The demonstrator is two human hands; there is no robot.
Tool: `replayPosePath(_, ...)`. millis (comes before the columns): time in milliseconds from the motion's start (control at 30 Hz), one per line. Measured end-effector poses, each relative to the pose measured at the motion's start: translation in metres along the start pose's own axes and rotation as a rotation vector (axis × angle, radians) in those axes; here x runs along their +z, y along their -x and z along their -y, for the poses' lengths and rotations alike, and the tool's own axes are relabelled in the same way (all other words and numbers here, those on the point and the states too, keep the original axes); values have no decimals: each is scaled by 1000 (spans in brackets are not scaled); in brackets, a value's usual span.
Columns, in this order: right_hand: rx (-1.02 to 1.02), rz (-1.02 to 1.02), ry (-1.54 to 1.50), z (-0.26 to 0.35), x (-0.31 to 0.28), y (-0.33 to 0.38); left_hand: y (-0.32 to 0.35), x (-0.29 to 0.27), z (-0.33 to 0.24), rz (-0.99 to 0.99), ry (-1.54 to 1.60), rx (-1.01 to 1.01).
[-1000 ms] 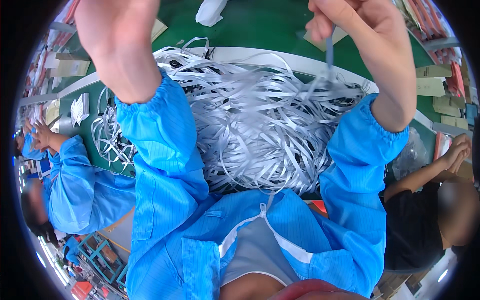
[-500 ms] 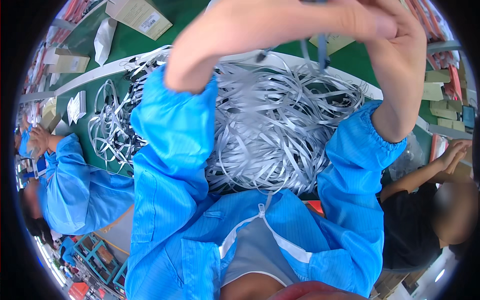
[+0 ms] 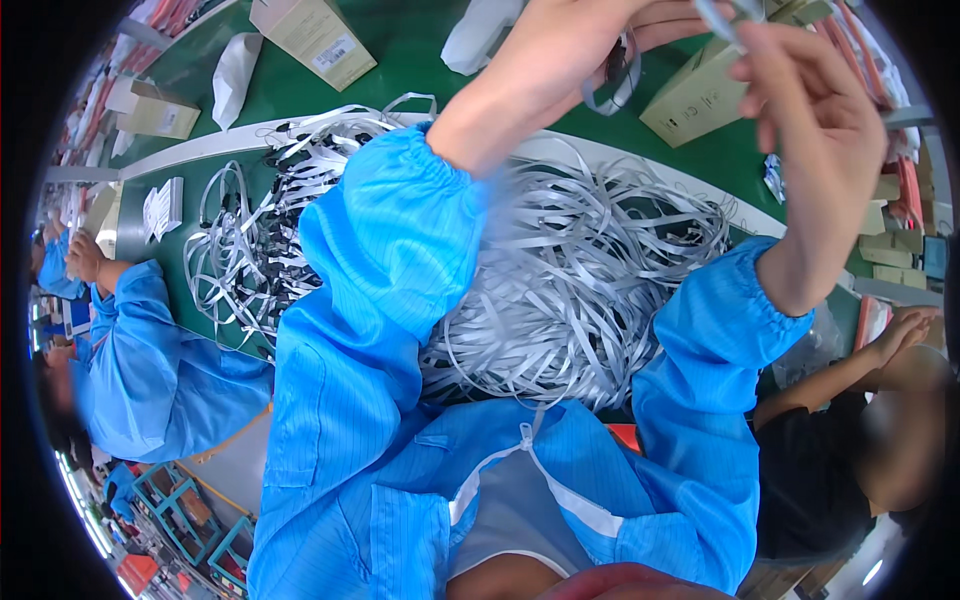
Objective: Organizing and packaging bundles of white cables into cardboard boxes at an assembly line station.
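Note:
A flat grey-white lanyard (image 3: 628, 84) is up at the far edge of the view, above the table. My left hand (image 3: 560, 50) is closed around it, and a short loop with a dark fitting hangs below the fingers. My right hand (image 3: 822, 105) is raised opposite, thumb and fingertips pinching the lanyard's other stretch near the top edge. The tips of my left fingers run out of the picture. Below and between my forearms lies a big tangled pile of similar lanyards (image 3: 570, 290), grey-white with some black fittings.
A smaller heap of lanyards with black ends (image 3: 285, 240) lies at the left. Beyond a white rail are cardboard boxes (image 3: 318, 42) (image 3: 695, 95) and white bags (image 3: 234, 80) on the green table (image 3: 400, 50). People sit at both sides, one in blue (image 3: 165, 370).
My hands have moved apart, the left going left and the right going slightly right and down. A lanyard loop now shows under my left hand. The view has shifted a little.

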State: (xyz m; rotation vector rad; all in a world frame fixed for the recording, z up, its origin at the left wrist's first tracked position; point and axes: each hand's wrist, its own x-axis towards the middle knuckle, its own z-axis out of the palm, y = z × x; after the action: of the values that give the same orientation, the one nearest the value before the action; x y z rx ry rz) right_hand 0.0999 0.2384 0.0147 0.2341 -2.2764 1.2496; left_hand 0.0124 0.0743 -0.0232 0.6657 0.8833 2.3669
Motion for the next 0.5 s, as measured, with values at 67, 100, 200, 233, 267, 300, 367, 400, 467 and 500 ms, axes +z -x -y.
replayPosePath(67,-41,107,3,-1,21,2,-2,22,-3,-245,188,16)
replayPosePath(100,-63,177,-17,-3,34,2,1,5,1,-268,173,24)
replayPosePath(200,-111,240,105,5,41,7,2,-64,27,468,664,140)
replayPosePath(233,-130,264,181,7,44,8,1,-79,24,468,646,124)
replayPosePath(267,-131,245,165,10,46,8,2,-92,16,560,624,120)
replayPosePath(300,-128,276,189,15,44,9,3,-102,6,653,603,113)
replayPosePath(367,-114,332,240,18,37,10,8,-103,-30,464,495,78)
replayPosePath(400,-111,315,227,15,33,12,16,-94,-57,179,395,62)
replayPosePath(467,-94,378,233,13,28,15,39,-77,-91,30,110,476)
replayPosePath(500,-79,404,247,13,27,15,43,-71,-101,-174,-148,711)
